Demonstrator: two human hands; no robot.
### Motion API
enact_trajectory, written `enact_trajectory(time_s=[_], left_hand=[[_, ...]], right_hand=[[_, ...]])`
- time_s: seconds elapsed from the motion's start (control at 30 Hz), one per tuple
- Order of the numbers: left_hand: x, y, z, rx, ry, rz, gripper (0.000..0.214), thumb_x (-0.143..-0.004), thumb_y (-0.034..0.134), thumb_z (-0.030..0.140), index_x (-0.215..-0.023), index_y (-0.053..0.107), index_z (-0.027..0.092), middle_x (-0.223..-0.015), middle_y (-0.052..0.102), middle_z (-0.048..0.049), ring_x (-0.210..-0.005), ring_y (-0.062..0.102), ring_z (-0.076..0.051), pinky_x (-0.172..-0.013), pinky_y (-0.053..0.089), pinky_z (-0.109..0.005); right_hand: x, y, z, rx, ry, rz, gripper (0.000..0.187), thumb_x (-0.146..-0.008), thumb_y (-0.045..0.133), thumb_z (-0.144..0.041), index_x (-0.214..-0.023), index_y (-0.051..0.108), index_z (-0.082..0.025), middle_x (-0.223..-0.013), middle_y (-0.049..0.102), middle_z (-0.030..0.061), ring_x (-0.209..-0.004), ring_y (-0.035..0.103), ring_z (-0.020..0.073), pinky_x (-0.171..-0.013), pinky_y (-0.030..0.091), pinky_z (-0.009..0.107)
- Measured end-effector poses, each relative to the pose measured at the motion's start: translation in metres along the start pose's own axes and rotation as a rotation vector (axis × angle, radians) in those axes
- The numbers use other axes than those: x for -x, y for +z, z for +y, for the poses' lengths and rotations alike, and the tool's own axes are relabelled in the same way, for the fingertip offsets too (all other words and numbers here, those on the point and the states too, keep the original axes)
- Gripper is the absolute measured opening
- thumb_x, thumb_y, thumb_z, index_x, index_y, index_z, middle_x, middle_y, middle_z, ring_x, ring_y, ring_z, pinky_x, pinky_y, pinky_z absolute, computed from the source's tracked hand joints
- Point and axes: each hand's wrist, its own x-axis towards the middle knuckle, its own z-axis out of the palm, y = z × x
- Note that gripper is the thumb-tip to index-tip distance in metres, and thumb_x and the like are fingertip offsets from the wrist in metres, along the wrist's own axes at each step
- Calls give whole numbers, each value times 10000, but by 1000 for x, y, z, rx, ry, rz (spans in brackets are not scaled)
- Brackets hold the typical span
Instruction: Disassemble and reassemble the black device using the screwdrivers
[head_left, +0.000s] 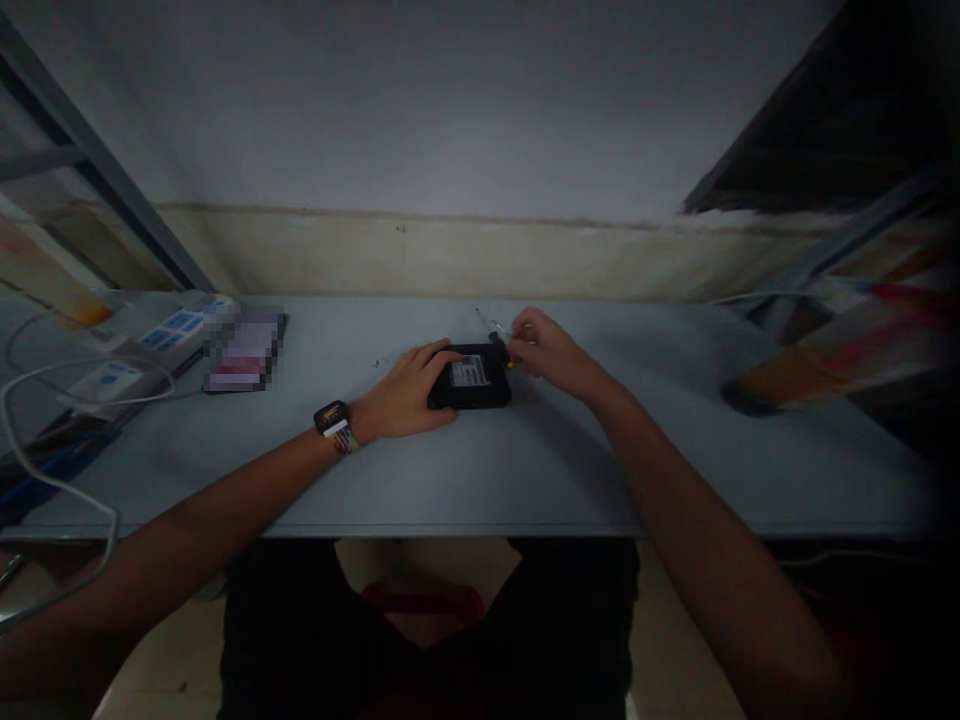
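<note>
A small black box-shaped device (472, 378) with a white label on top lies in the middle of the grey table (525, 470). My left hand (409, 390), with a watch on the wrist, rests on the device's left side, fingers curled over its edge. My right hand (544, 345) is closed in a pinch just right of the device's far corner, holding a thin screwdriver (491, 330) whose metal shaft points up and to the left.
A white power strip (161, 335) with cables lies at the table's left end, beside a blurred flat object (244, 352). A few tiny specks that may be screws (379, 362) sit left of the device. Colourful items lie at the right edge. A wall rises behind the table.
</note>
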Motion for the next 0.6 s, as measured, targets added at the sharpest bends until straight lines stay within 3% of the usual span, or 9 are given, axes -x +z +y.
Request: enact_trajectory(time_s=[0.07,0.17,0.33,0.47,0.6], left_hand=[[0,0,-1,16,-1,5,782,-831,765,318,-1533,438,205,-1693,391,-232,-1542,439,-425,-1253,379,-659],[0,0,-1,22,-4,11,773,-832,767,320,-1526,444,214,-1683,403,-226,-1550,427,-427,-1254,369,-668],[-2,-3,-3,73,-7,-13,775,-831,789,360,-1511,461,187,-1645,439,-239,-1555,422,-424,-1269,353,-654],[-2,-4,-5,88,-7,-6,773,-823,795,368,-1503,467,204,-1630,453,-218,-1512,464,-422,-1252,371,-658],[-2,-4,-5,93,2,-3,766,-826,786,363,-1507,466,218,-1621,461,-209,-1510,466,-420,-1247,381,-659]], right_hand=[[3,0,-5,-185,11,-165,129,-801,650,-284,-886,574,-223,-741,656,-12,-521,519,115,-487,343,250],[8,1,-12,-397,21,-294,123,-832,652,-250,-929,684,-181,-836,747,31,-552,623,118,-502,419,243],[11,6,-17,-672,68,-377,215,-767,670,-147,-962,762,-153,-944,824,73,-629,729,148,-594,580,251],[10,12,-14,-891,72,-403,389,-672,744,-70,-1036,786,-201,-1063,847,19,-695,776,132,-646,637,222],[9,19,-8,-994,78,-457,435,-693,882,-114,-1098,789,-240,-1141,846,-3,-782,800,122,-715,663,211]])
